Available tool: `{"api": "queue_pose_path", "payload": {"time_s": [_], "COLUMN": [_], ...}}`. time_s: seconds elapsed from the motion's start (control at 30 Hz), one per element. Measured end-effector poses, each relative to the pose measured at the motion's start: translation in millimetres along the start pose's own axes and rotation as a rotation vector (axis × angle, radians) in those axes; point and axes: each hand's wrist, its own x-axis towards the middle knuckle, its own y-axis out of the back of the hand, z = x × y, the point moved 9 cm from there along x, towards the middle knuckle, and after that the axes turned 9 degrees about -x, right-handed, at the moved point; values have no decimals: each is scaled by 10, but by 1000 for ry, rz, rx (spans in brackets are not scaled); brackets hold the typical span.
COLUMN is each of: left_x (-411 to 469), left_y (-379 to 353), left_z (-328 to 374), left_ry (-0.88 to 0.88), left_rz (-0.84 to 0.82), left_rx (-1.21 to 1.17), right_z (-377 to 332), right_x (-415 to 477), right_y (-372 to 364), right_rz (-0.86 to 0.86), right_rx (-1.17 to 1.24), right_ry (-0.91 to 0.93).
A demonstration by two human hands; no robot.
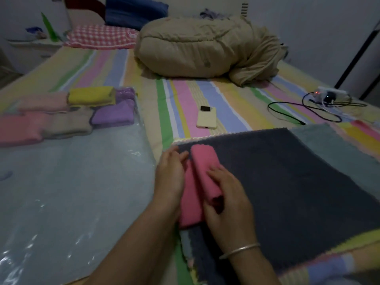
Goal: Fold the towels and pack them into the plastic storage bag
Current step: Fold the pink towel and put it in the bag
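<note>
pink towel [202, 171] half folded atop the grey towel [287, 182], at 3 o'clock from the plastic storage bag [72, 192]. left hand [170, 173] flat-fingered on its left edge, right hand [228, 200] gripping the raised fold. best to lay over evenly, match edges, press flat.

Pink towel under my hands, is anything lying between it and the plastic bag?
Nothing visible. The pink towel lies right beside the plastic bag, with only striped sheet between. The phone lies farther back, off that line.
</note>
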Motion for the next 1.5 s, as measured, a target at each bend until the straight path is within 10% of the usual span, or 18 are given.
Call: {"api": "queue_pose_path", "payload": {"time_s": [0.23, 0.43, 0.77, 1.07, 1.23, 1.3, 1.4, 1.5], "left_x": [-426, -274, -517, -418, -336, -346, -54, 261], "left_y": [437, 757, 291, 12, -33, -47, 234, 534], "left_z": [822, -30, -145, -595, -694, -581, -432, -445], "left_ry": [-385, -264, -707, -786, -785, -642, 68, 136], "left_rz": [-23, -169, -350, -547, -614, -668, -359, -79], "left_rx": [357, 819, 1140, 1519, 1482, 1127, 152, -7], "right_z": [-372, -308, 518, 822, 423, 97, -172, -197], "right_x": [-207, -263, -41, -37, 66, 18, -166, -299], "right_y": [-423, -513, 136, 226, 159, 17, -221, -382], "right_rz": [-186, -246, 422, 453, 209, -4, -211, -350], "right_rx": [-362, -449, 569, 577, 374, 180, -121, -307], "right_ry": [339, 374, -737, -794, -327, -6, 326, 401]}}
